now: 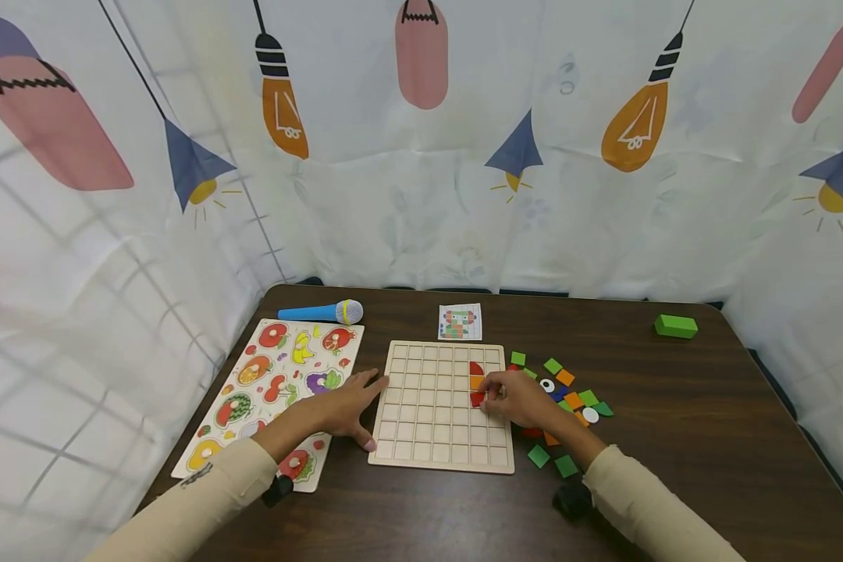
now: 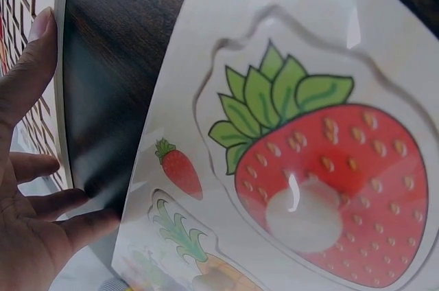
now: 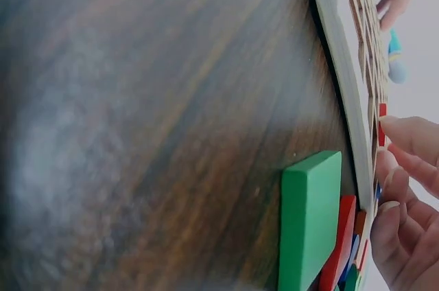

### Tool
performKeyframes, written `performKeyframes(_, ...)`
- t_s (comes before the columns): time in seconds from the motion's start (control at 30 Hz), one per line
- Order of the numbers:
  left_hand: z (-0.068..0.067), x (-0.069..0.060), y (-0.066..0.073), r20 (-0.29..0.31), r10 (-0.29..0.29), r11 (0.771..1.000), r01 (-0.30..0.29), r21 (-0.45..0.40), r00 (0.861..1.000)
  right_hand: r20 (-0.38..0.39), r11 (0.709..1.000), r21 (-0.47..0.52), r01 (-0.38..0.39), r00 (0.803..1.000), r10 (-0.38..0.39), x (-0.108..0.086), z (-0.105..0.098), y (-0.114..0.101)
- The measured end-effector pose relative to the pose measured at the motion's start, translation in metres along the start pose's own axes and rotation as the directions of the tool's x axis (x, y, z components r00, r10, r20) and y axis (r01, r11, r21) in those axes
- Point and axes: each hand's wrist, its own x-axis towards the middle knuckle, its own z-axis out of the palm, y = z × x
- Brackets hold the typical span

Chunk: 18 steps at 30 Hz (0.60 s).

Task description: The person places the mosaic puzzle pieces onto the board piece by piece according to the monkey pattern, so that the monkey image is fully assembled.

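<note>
A wooden grid board (image 1: 432, 432) lies on the table in the head view. My left hand (image 1: 343, 407) is spread at its left side, thumb and fingertips touching the rim, as the left wrist view also shows. Over the board's right part, my right hand (image 1: 523, 400) pinches a red piece (image 1: 476, 400) at one of the cells; the fingers partly cover it. Just above it in the same column sit an orange square (image 1: 476, 382) and a red rounded piece (image 1: 476, 368). In the right wrist view the fingertips touch the red piece (image 3: 383, 126).
Loose coloured pieces, among them a green square (image 1: 566, 466) and a white disc (image 1: 591, 415), lie right of the board. A fruit puzzle board (image 1: 253, 367) is at left, below a toy microphone (image 1: 323, 312). A pattern card (image 1: 460, 321) and green block (image 1: 675, 326) lie farther back.
</note>
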Motion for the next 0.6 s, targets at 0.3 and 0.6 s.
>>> performKeyframes(0.3, 0.0003, 0.0009, -0.0004, 0.001, 0.000, 1.000, 0.000, 0.001, 1.000, -0.018, 0.999, -0.028, -0.027, 1.000, 0.026, 0.0013, 0.0011, -0.0042)
performKeyframes(0.6, 0.0006, 0.0008, -0.0009, 0.004, -0.004, 1.000, 0.004, 0.012, 1.000, -0.019, 0.999, -0.034, -0.036, 0.999, 0.035, 0.0012, 0.0010, -0.0041)
